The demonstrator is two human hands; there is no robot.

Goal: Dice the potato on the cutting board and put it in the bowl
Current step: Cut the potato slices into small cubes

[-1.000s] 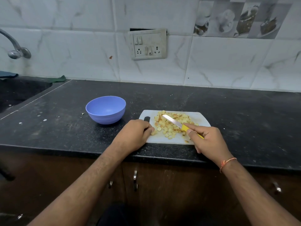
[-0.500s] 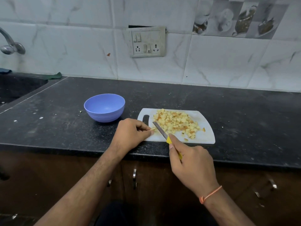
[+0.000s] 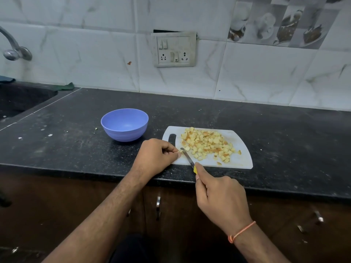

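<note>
Sitting empty on the counter (image 3: 266, 130): blue bowl (image 3: 124, 124). Resting curled at the cutting board (image 3: 241, 160) corner: left hand (image 3: 157, 157), holding nothing. Clamping the knife (image 3: 188, 158): right hand (image 3: 222, 202) grip. Lying heaped beyond the blade: diced potato (image 3: 208, 145).

Bare worktop (image 3: 284, 130) lies right of and behind the cutting board (image 3: 241, 158). Leftward, the bowl (image 3: 124, 125) stands near the board's handle corner, and the left hand (image 3: 157, 156) blocks the near-left approach.
</note>
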